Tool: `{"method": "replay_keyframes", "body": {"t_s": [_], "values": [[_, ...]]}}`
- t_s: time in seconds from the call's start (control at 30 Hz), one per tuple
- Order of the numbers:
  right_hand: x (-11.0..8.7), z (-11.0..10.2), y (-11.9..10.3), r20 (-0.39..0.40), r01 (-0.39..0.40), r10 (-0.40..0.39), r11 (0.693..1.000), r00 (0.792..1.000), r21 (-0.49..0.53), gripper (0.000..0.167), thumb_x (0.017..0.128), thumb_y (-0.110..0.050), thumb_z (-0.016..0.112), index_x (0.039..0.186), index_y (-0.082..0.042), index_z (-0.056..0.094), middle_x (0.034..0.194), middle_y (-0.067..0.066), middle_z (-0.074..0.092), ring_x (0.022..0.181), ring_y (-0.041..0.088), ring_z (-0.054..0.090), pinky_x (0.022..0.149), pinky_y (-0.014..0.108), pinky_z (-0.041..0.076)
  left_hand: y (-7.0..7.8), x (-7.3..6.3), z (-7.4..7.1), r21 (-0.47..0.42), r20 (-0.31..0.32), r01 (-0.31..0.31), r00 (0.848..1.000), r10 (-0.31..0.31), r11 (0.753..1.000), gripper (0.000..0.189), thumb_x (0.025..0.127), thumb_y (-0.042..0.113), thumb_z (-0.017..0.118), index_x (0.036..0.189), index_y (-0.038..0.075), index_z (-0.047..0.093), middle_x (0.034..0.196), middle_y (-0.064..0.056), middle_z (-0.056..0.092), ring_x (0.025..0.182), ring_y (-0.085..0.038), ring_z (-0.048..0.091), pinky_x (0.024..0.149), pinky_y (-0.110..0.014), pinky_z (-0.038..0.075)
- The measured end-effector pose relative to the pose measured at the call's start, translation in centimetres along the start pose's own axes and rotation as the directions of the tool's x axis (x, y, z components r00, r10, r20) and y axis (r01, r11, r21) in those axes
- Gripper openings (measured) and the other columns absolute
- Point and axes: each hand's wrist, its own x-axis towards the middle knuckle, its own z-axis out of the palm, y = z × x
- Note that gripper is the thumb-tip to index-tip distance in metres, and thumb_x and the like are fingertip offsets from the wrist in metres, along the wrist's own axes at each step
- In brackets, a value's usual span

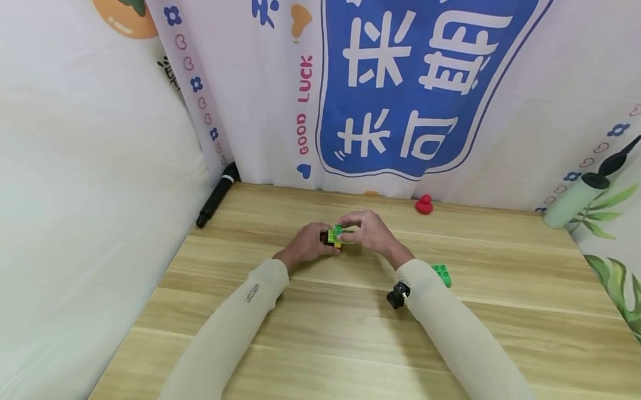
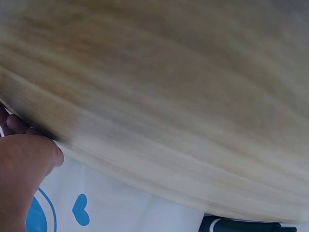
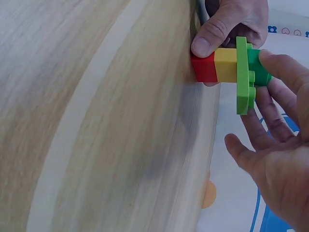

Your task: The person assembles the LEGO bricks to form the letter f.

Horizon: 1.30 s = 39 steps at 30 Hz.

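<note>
A small stack of toy building bricks stands on the table's far half between both hands: a red brick (image 3: 205,67) at the bottom, a yellow brick (image 3: 226,65), a light green plate (image 3: 242,92) and a dark green brick (image 3: 261,70) on top. My left hand (image 1: 310,242) grips the red brick at the base, its thumb (image 3: 212,36) pressed along one side. With its fingers, my right hand (image 1: 372,230) pinches the dark green brick, which sits against the studs of the light green plate. In the left wrist view, the left hand (image 2: 26,169) shows only in part, the bricks hidden.
Another green brick (image 1: 442,274) lies beside the right sleeve. A small red piece (image 1: 424,205) sits near the table's back edge. At the back left is a black cylindrical object (image 1: 216,195); a pale green pump (image 1: 575,199) lies at the back right. Printed cloth (image 1: 273,106) hangs behind.
</note>
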Motion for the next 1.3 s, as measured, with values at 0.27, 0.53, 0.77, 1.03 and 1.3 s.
{"method": "replay_keyframes", "body": {"t_s": [0.27, 0.53, 0.77, 1.03, 1.3], "values": [[-0.2, -0.1, -0.1, 0.006, -0.033, 0.033, 0.999, 0.999, -0.037, 0.034, 0.092, -0.015, 0.085, 0.124, -0.006, 0.078, 0.123, 0.014, 0.079, 0.121, 0.033, 0.072, 0.111, 0.054, 0.052, 0.3, 0.1, 0.2, -0.008, 0.002, -0.004, 1.0, 0.004, 1.0, 0.026, 0.089, 0.024, 0.091, 0.101, 0.009, 0.074, 0.104, -0.006, 0.073, 0.097, -0.017, 0.061, 0.092, -0.036, 0.05], [-0.9, -0.4, -0.1, 0.012, -0.008, 0.01, 0.996, 1.0, -0.084, 0.033, 0.097, -0.015, 0.081, 0.128, -0.007, 0.074, 0.125, 0.013, 0.078, 0.121, 0.033, 0.071, 0.113, 0.056, 0.051, 0.6, 0.1, 0.3, -0.006, 0.006, -0.007, 1.0, 0.007, 1.0, 0.027, 0.09, 0.024, 0.09, 0.105, 0.008, 0.074, 0.105, -0.007, 0.072, 0.097, -0.017, 0.06, 0.092, -0.035, 0.049], [-2.9, -3.4, 0.8, -0.029, 0.001, -0.003, 0.997, 1.0, -0.082, 0.035, 0.101, -0.016, 0.075, 0.133, -0.004, 0.071, 0.134, 0.019, 0.074, 0.127, 0.036, 0.069, 0.11, 0.058, 0.052, 0.5, 0.3, 0.2, 0.013, 0.007, 0.032, 0.999, -0.032, 0.999, 0.04, 0.091, 0.026, 0.089, 0.122, 0.006, 0.075, 0.117, -0.009, 0.073, 0.106, -0.021, 0.062, 0.101, -0.041, 0.051], [-8.6, -9.1, 2.6, -0.012, -0.078, 0.077, 0.975, 0.997, -0.209, 0.036, 0.104, -0.019, 0.071, 0.133, 0.002, 0.069, 0.135, 0.025, 0.071, 0.127, 0.042, 0.066, 0.108, 0.06, 0.053, 0.3, 0.3, 0.2, 0.009, 0.017, 0.068, 0.997, -0.069, 0.998, 0.053, 0.092, 0.027, 0.089, 0.137, 0.006, 0.07, 0.132, -0.01, 0.071, 0.117, -0.024, 0.062, 0.11, -0.044, 0.05], [-14.2, -11.7, 3.9, 0.058, -0.271, 0.321, 0.871, 0.945, -0.41, 0.045, 0.105, -0.031, 0.071, 0.129, 0.006, 0.068, 0.133, 0.03, 0.068, 0.124, 0.048, 0.064, 0.103, 0.061, 0.054, 0.2, 0.1, 0.1, 0.0, 0.016, 0.056, 0.998, -0.056, 0.998, 0.051, 0.091, 0.027, 0.089, 0.134, 0.005, 0.071, 0.129, -0.01, 0.071, 0.114, -0.023, 0.062, 0.107, -0.044, 0.051]]}}
